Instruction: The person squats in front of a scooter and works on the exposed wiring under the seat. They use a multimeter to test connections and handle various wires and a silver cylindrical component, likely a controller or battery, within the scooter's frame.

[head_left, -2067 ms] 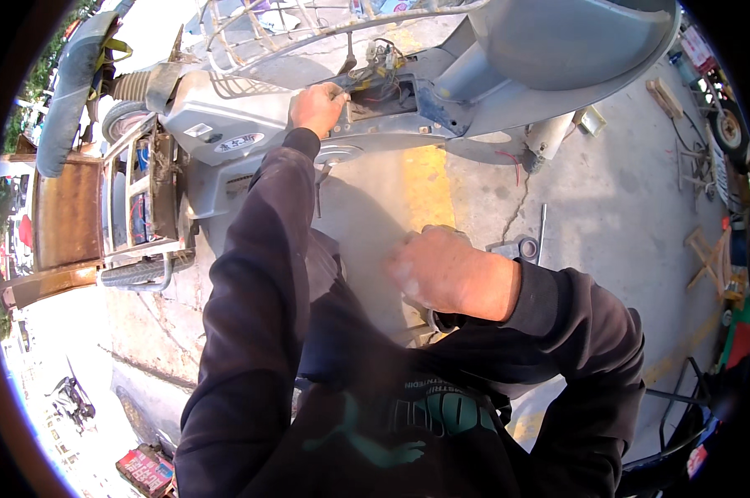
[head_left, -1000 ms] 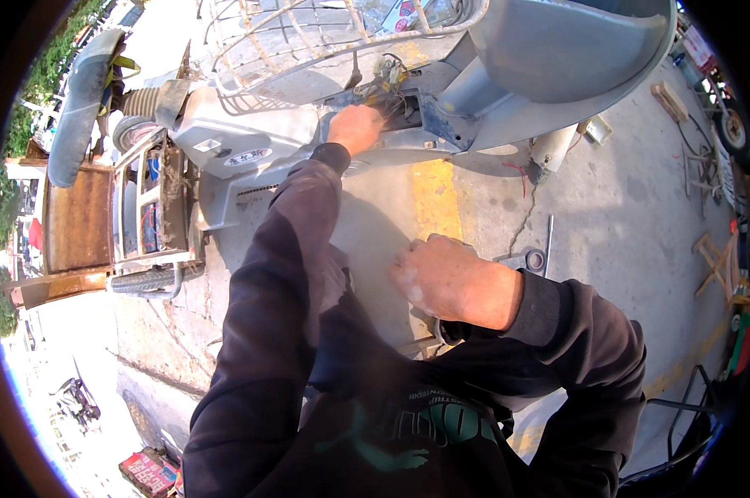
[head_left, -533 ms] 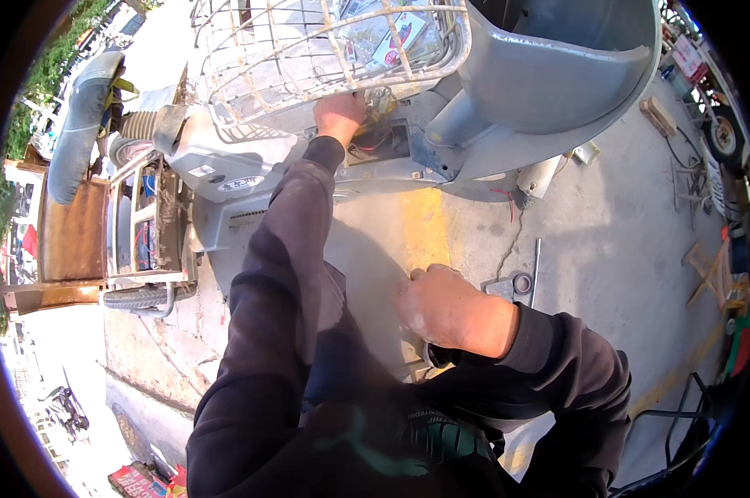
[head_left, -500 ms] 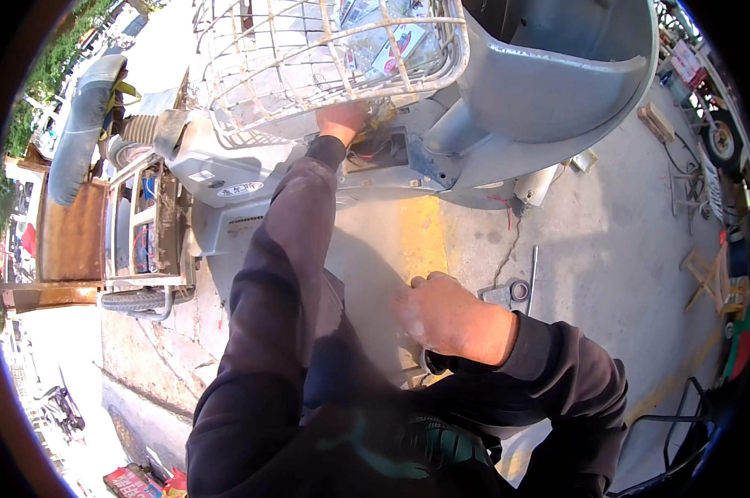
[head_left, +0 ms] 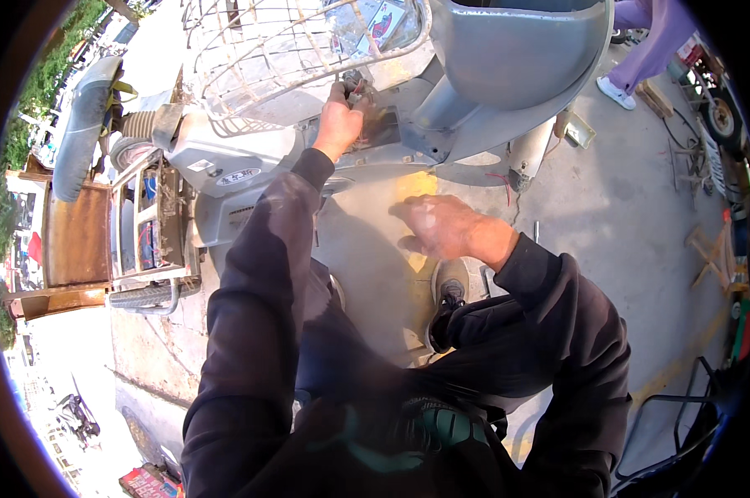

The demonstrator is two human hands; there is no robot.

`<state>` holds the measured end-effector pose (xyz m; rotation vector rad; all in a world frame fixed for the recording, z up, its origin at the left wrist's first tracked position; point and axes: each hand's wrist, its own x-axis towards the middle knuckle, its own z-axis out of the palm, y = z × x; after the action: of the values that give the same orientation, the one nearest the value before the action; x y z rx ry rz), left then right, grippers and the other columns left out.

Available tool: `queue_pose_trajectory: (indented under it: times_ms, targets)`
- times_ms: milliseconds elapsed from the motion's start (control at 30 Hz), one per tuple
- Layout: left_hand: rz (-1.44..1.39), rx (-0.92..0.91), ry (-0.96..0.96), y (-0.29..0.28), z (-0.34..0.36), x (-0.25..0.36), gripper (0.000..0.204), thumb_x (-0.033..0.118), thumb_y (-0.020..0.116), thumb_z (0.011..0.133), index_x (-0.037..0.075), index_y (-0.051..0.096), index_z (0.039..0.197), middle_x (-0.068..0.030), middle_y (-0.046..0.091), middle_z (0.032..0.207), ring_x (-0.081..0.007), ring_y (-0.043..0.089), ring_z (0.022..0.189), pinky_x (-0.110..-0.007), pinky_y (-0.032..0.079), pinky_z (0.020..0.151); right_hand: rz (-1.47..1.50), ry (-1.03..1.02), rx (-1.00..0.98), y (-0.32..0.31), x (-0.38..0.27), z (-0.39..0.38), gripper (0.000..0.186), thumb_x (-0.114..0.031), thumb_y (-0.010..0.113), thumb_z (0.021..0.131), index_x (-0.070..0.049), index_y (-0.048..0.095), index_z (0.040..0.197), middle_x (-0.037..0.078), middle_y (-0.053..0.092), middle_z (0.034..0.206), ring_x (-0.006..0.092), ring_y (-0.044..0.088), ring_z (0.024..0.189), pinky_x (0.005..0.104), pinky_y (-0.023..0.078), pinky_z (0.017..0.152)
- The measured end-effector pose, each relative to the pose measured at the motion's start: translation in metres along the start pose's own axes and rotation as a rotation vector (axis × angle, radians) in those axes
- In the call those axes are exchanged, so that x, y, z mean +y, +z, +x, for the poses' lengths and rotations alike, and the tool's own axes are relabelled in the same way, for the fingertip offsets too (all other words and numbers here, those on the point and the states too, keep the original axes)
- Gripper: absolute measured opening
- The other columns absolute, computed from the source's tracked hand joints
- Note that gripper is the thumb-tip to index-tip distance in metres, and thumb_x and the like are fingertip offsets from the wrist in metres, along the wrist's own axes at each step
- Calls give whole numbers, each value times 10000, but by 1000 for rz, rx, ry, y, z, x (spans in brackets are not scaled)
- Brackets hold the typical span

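Note:
My left hand (head_left: 339,126) reaches under the wire basket (head_left: 300,46), its fingers closed on a small dark part among the wiring (head_left: 354,81), at a rectangular opening (head_left: 379,129) in the grey scooter body (head_left: 225,141). The part's shape is unclear. My right hand (head_left: 445,224) hangs over the floor in front of the scooter, slightly blurred, fingers loosely bent and apart, holding nothing visible. Below it are my shoe (head_left: 451,286) and, partly hidden by the arm, a metal rod (head_left: 537,232).
A large grey front shield (head_left: 524,54) tops the scooter. A person in purple trousers (head_left: 657,33) stands at upper right. An open rusty frame (head_left: 146,224) and wooden panel (head_left: 76,236) are left; a wheel (head_left: 722,116), folded wooden stand (head_left: 715,257) and black tubular frame (head_left: 682,415) are right.
My right hand has risen toward the scooter, its fingers loosening and uncovering my shoe. My left hand's fingertips moved up onto the wiring. The purple-trousered person has appeared at upper right.

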<state>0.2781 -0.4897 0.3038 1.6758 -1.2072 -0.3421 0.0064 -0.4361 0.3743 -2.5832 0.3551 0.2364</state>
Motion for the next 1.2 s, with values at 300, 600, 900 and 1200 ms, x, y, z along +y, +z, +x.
queue_pose_trajectory:
  times_ms: [300,600,900,1200]
  targets:
    - [281,-265,143,-24,-120,27,323,74,689,852,-9,535,1124,-223,663,1094,-445,605,1061,-461,496,890,539,510,571,-16,40,82,583,-436,485,1033,94,521,1272,262,637,1178,319,626,1100,429,470,950]
    - [379,-434,427,-34,-178,19,729,21,679,768,13,407,1444,-181,450,1460,-396,463,1290,-475,383,1098,577,501,527,-10,73,125,397,-293,582,989,54,658,1167,121,695,1041,203,620,918,366,494,837]
    - [367,-537,462,-55,-169,13,649,35,585,827,55,438,1458,-155,498,1417,-368,630,1025,-456,531,855,244,271,246,-3,61,128,571,-416,691,845,13,673,1220,223,696,1144,343,662,1089,404,501,963]
    - [558,-364,579,-78,-132,9,551,84,691,808,96,541,1338,-66,533,1337,-279,506,1256,-443,439,1010,175,246,279,-4,56,110,397,-331,607,950,-79,671,1249,172,684,1149,331,662,1033,399,513,900]
